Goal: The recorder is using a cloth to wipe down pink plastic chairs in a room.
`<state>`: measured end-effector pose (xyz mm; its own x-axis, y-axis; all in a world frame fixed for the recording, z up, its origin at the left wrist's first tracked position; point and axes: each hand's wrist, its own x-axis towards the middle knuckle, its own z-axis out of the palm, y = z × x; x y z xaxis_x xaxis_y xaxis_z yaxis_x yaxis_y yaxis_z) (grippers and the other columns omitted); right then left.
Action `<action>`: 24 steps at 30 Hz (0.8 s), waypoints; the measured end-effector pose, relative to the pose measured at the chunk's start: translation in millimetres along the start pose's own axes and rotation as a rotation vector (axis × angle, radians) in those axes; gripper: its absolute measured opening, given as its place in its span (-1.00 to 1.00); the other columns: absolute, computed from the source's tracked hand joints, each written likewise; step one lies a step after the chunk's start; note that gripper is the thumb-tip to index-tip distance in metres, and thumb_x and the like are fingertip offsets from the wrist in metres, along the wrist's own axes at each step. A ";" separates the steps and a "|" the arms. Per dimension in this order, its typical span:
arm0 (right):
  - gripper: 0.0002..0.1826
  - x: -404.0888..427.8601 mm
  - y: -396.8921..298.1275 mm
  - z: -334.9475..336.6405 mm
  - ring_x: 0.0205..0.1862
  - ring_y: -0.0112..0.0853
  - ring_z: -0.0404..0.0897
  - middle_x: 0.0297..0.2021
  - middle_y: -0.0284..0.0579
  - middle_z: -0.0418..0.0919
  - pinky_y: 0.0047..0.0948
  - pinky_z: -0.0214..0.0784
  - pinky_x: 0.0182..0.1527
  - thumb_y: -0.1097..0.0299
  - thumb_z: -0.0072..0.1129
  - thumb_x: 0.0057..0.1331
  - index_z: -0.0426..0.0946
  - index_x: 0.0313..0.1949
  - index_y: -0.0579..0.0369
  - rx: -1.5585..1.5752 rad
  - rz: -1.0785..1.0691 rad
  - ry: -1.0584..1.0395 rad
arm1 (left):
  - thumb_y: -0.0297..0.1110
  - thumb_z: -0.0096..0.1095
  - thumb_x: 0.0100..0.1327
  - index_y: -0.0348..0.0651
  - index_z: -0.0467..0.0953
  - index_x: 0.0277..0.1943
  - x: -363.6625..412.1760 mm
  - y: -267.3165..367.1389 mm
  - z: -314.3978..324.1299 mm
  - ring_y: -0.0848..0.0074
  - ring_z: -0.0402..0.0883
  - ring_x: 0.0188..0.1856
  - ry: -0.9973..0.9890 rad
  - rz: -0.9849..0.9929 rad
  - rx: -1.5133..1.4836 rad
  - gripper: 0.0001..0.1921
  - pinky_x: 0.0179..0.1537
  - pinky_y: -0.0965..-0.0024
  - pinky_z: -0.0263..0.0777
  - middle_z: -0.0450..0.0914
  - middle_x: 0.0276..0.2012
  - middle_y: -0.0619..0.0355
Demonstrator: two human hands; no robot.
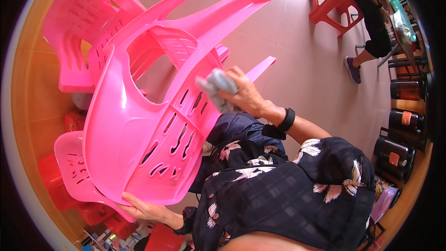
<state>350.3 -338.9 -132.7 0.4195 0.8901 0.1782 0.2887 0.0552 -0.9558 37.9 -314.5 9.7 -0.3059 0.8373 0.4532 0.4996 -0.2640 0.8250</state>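
A pink plastic armchair [122, 146] lies tipped over in front of me, its legs pointing away toward the top of the view. Slotted cutouts run through its backrest. At the lower end, my left hand [144, 209] grips the rim of the backrest, thumb on top. My right hand [245, 90] holds a bunched grey cloth [223, 83] against or just over the chair's side near the slots; motion blur hides whether they touch. Part of the chair covers my legs.
More pink plastic chairs stand at the upper left [87, 14] and lower left [71, 164]. Red plastic stools [57, 181] line the left wall. Another person's leg [373, 31] is beside a red stool [336, 7]. Dark jars [392, 151] sit along the right.
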 end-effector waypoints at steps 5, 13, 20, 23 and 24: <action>-0.58 34.6 36.3 -22.2 -0.06 -0.15 0.47 -0.15 0.02 0.46 -0.25 0.34 -0.01 0.21 0.21 0.16 0.51 -0.01 0.14 0.056 0.147 0.393 | -0.35 -0.10 0.43 -0.47 0.11 0.30 2.5 -0.8 -4.3 0.35 0.36 0.20 -0.030 0.012 0.042 -0.51 0.21 0.36 0.22 0.29 0.23 -0.18; -0.49 63.8 67.7 2.7 0.00 0.05 0.39 -0.07 0.15 0.40 -0.09 0.27 0.03 0.29 0.13 0.16 0.31 0.12 0.06 -0.206 0.046 0.217 | -0.29 -0.05 0.41 -0.46 0.24 0.22 2.0 0.9 -4.3 0.35 0.33 0.18 0.013 -0.005 0.011 -0.55 0.19 0.31 0.21 0.30 0.19 -0.12; -0.46 -13.6 137.6 15.4 -0.07 0.14 0.39 -0.14 0.22 0.39 0.02 0.29 -0.05 0.39 0.11 0.12 0.21 0.12 0.02 -0.395 0.224 -0.058 | -0.34 -0.06 0.41 -0.45 0.20 0.25 -1.2 8.2 5.9 0.36 0.35 0.17 0.051 -0.046 -0.048 -0.56 0.20 0.32 0.22 0.33 0.17 -0.11; -0.46 -13.5 130.5 13.0 -0.11 0.16 0.41 -0.16 0.22 0.40 0.03 0.31 -0.09 0.40 0.14 0.10 0.23 0.09 0.02 -0.480 0.293 -0.164 | -0.36 -0.07 0.42 -0.44 0.20 0.24 1.6 -17.0 -8.1 0.38 0.37 0.15 -0.035 0.001 -0.056 -0.57 0.17 0.33 0.24 0.32 0.18 -0.10; -0.46 -11.6 128.2 12.6 -0.12 0.17 0.42 -0.17 0.22 0.40 0.04 0.32 -0.11 0.39 0.15 0.09 0.23 0.08 0.01 -0.522 0.279 -0.195 | -0.36 -0.07 0.42 -0.44 0.20 0.24 0.9 -22.3 -12.1 0.38 0.37 0.15 0.004 -0.010 -0.068 -0.57 0.17 0.33 0.24 0.32 0.18 -0.10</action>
<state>371.7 -336.4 -260.3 0.3889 0.9081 -0.1553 0.5941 -0.3760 -0.7111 16.7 -313.6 -4.2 -0.3134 0.8383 0.4462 0.4401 -0.2881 0.8505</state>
